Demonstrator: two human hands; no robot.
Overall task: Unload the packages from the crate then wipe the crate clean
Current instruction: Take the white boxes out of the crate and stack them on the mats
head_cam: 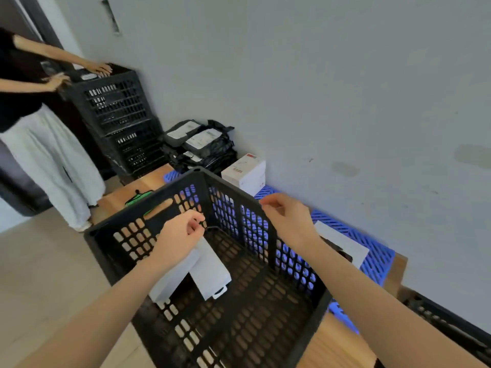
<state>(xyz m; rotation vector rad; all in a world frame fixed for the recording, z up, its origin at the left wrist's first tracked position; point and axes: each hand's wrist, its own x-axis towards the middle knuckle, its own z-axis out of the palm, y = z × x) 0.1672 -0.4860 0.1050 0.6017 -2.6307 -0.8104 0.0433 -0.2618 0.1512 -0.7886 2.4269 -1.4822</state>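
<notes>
While the right grip (287, 221) clasps the crate (252, 309) rim, the left grip (183, 235) hangs curled over packages (210, 266); its hold unclear.

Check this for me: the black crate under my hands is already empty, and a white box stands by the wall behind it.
Wrong in one respect: the black crate is not empty. The head view shows white packages lying on its floor, below the left hand. The white box does stand by the wall behind it.
</notes>
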